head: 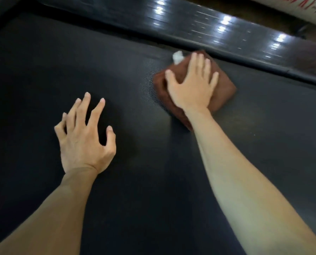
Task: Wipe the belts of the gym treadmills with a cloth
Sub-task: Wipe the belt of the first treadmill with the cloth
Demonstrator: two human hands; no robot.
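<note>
Below me the dark, finely textured treadmill belt (43, 74) fills most of my view. A folded brown cloth (221, 89) lies flat on it near its far edge, just beside the glossy black side rail (208, 32), a small white tag (177, 57) at the cloth's far corner.

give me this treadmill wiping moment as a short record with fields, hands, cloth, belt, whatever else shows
surface: dark textured treadmill belt
cloth: brown cloth folded, lying flat on the belt near its far edge
tag: small white tag at the cloth's far corner
right hand: right hand flat on the cloth, fingers spread, pressing it down
left hand: left hand spread on the bare belt, fingers bent, holding nothing
edge: glossy black side rail along the belt's far side, with light glints
image: some motion blur
</note>
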